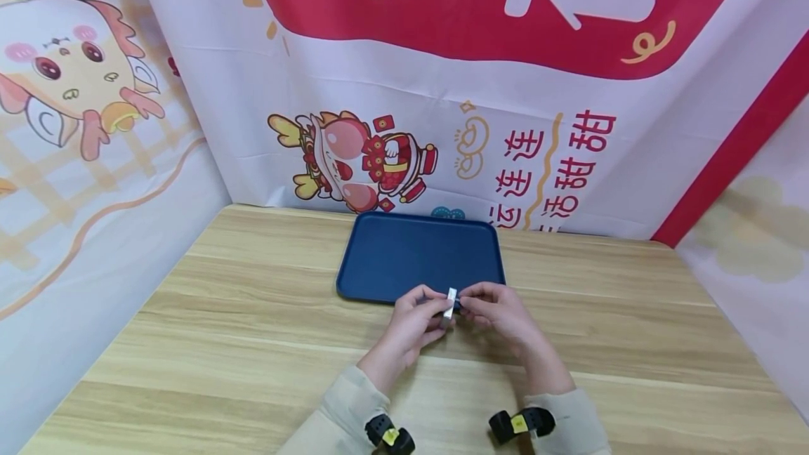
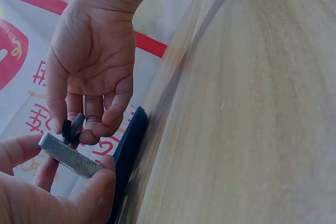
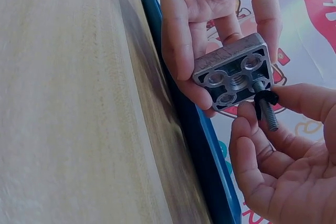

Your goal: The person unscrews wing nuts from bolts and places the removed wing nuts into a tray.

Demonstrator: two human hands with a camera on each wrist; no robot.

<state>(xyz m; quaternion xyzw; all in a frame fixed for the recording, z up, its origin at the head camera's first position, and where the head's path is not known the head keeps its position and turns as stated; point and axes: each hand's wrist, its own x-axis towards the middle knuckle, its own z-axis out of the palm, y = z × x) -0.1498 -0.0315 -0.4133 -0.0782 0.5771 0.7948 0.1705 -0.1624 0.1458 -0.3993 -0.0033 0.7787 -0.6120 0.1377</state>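
Observation:
My left hand (image 1: 409, 320) grips a small square metal plate (image 3: 235, 67) by its edges, thumb on one side and fingers on the other. Round holes and a threaded centre hole show on the plate's ribbed face in the right wrist view. From one corner hole sticks a threaded bolt (image 3: 271, 119), with a black wing nut (image 3: 266, 97) on its shank close to the plate. Thumb and forefinger of my right hand (image 1: 501, 311) pinch the wing nut, the other fingers curled below. Both hands are raised in front of the tray's near edge.
A dark blue tray (image 1: 417, 255) lies on the wooden table (image 1: 253, 343) beyond the hands, near the back edge. Behind the table hangs a printed cloth (image 1: 379, 83), and more cloth lines both sides. Black cameras are strapped to both wrists.

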